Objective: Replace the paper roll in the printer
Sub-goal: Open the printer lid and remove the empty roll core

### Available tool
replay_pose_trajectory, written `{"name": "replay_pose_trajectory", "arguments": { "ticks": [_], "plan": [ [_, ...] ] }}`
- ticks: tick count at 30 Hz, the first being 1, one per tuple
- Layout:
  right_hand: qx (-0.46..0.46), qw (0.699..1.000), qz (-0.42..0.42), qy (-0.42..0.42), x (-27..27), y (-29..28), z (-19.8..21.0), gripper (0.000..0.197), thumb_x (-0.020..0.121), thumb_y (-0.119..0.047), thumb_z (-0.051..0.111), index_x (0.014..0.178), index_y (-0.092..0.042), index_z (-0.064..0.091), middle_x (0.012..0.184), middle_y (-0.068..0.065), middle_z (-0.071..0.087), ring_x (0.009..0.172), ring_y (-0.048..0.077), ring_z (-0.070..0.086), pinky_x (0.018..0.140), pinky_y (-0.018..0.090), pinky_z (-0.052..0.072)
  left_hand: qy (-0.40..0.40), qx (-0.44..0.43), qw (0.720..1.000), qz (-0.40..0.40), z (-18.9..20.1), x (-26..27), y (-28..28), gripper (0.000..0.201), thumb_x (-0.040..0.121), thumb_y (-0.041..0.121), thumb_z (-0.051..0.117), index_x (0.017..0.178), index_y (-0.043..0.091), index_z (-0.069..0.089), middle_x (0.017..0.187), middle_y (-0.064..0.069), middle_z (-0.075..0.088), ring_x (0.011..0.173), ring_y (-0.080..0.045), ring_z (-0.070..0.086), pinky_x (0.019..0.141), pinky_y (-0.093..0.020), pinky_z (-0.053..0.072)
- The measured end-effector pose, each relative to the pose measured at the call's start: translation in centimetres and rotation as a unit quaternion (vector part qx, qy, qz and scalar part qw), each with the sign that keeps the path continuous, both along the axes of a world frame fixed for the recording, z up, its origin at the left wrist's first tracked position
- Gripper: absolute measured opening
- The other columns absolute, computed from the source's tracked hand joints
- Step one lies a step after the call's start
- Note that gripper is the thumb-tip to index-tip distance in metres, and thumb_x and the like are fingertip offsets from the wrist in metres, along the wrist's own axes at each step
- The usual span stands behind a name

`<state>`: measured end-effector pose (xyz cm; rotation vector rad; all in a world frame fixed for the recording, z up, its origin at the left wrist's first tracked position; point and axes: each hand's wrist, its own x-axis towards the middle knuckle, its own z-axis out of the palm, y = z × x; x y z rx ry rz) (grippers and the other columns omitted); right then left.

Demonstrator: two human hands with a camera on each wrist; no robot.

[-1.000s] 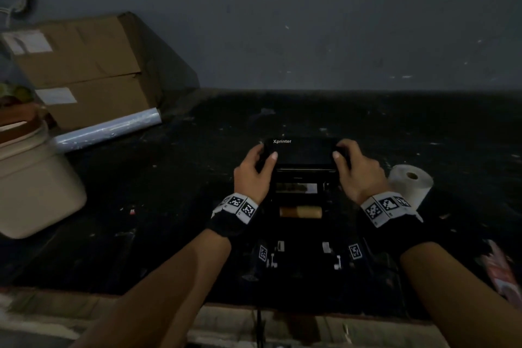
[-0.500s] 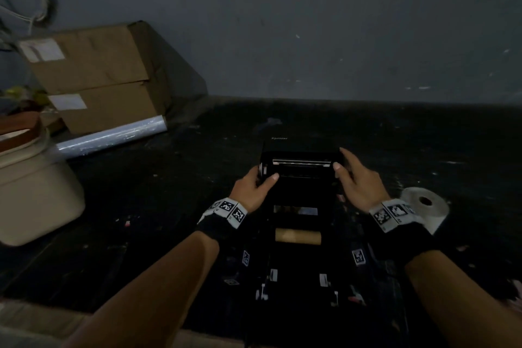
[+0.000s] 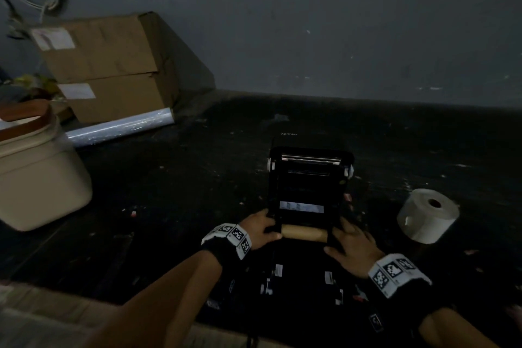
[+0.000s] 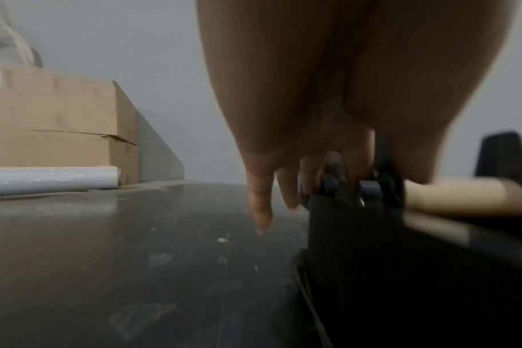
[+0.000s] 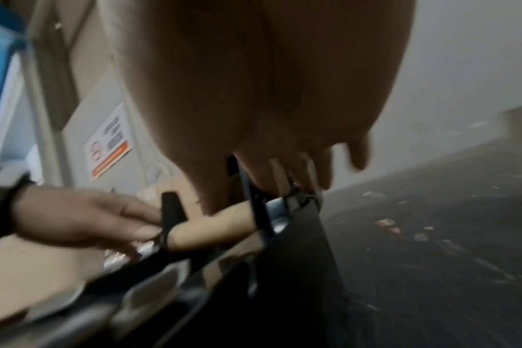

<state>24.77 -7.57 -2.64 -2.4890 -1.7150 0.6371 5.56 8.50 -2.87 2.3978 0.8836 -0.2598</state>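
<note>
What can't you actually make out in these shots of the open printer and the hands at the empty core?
- Left hand grip on the cardboard core: head view too dark; left wrist view blurred, the palm covers the fingers.
- Right hand fingertips: hidden behind the black roll holder in the right wrist view.
- Printer bay interior: lost in shadow, head view.
- White paper roll: loose end too dim to judge.
</note>
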Motion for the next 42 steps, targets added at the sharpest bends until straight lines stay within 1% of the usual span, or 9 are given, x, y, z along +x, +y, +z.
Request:
{"name": "replay_pose_trajectory", "arguments": {
  "ticks": [4,9,14,18,23,28,36,39,42],
  "plan": [
    [0.012,0.999,-0.01,-0.028,-0.9,0.4,0.4,0.046,0.092,-0.033,0.04,0.136,-0.018,0.038,0.154,0.009,0.016,0.137,0.031,0.025,0.111,0.048,0.026,-0.029,0.021,0.999,0.001,-0.1,0.4,-0.2,0.039,0.091,0.032,0.051,0.116,0.004,0.061,0.132,-0.018,0.046,0.123,-0.032,0.046,0.104,-0.03,0.035],
    [0.095,0.994,-0.037,0.032,-1.5,0.3,2.6,0.04,0.094,-0.012,0.037,0.133,-0.008,0.041,0.138,0.017,0.046,0.123,0.032,0.046,0.102,0.033,0.037,-0.091,0.014,0.996,0.001,1.0,0.1,0.2,0.042,0.091,0.036,0.05,0.108,0.0,0.064,0.12,-0.019,0.055,0.11,-0.031,0.054,0.097,-0.036,0.042],
    [0.217,0.97,-0.096,0.06,-2.1,-1.5,6.1,0.033,0.093,-0.01,0.043,0.124,-0.004,0.054,0.116,0.023,0.063,0.105,0.037,0.06,0.081,0.028,0.041,-0.183,-0.076,0.98,-0.001,4.1,-0.5,-0.1,0.039,0.09,0.041,0.049,0.101,0.008,0.065,0.091,-0.012,0.063,0.084,-0.022,0.06,0.077,-0.034,0.048],
    [0.279,0.939,-0.159,0.125,-2.9,-4.3,8.1,0.031,0.093,-0.018,0.048,0.12,-0.01,0.06,0.105,0.012,0.067,0.1,0.025,0.061,0.082,0.023,0.037,-0.25,-0.173,0.952,0.014,5.2,-0.3,-1.3,0.04,0.09,0.041,0.05,0.093,0.004,0.064,0.077,-0.011,0.053,0.074,-0.023,0.05,0.067,-0.034,0.04],
    [0.355,0.859,-0.304,0.208,-3.8,-9.5,8.3,0.027,0.091,-0.023,0.051,0.112,-0.012,0.064,0.104,0.003,0.063,0.102,0.015,0.055,0.092,0.027,0.039,-0.255,-0.257,0.932,-0.031,5.1,2.8,-5.1,0.025,0.091,0.034,0.05,0.084,0.014,0.063,0.078,-0.007,0.063,0.079,-0.023,0.057,0.071,-0.032,0.043],
    [0.374,0.808,-0.406,0.206,-2.4,-14.4,7.5,0.029,0.091,-0.031,0.05,0.109,-0.014,0.065,0.097,0.007,0.068,0.097,0.022,0.063,0.094,0.049,0.049,-0.253,-0.214,0.939,-0.089,4.7,7.1,-10.3,0.041,0.095,0.026,0.045,0.054,0.019,0.046,0.048,0.008,0.046,0.038,0.003,0.042,0.046,-0.012,0.032],
    [0.389,0.76,-0.469,0.226,4.6,-18.5,3.2,0.026,0.084,-0.042,0.053,0.098,-0.027,0.07,0.092,0.009,0.072,0.089,0.024,0.067,0.089,0.049,0.053,-0.228,-0.337,0.913,-0.006,3.1,13.7,-13.7,0.025,0.093,0.027,0.048,0.073,0.014,0.054,0.071,-0.003,0.059,0.052,-0.001,0.061,0.057,-0.021,0.045],
    [0.385,0.728,-0.502,0.264,9.6,-19.9,1.0,0.029,0.084,-0.04,0.056,0.101,-0.021,0.07,0.091,0.011,0.071,0.088,0.026,0.066,0.089,0.046,0.053,-0.219,-0.265,0.938,0.037,1.8,16.8,-13.9,0.032,0.088,0.034,0.056,0.068,0.01,0.057,0.065,-0.006,0.055,0.063,-0.018,0.056,0.067,-0.031,0.044],
    [0.392,0.697,-0.517,0.305,13.6,-21.0,-0.3,0.029,0.087,-0.027,0.057,0.104,-0.006,0.068,0.089,0.014,0.068,0.089,0.026,0.063,0.089,0.044,0.049,-0.184,-0.151,0.971,0.034,0.1,19.7,-14.8,0.028,0.084,0.036,0.062,0.069,0.013,0.065,0.065,-0.004,0.059,0.066,-0.016,0.055,0.07,-0.026,0.041]
  ]
}}
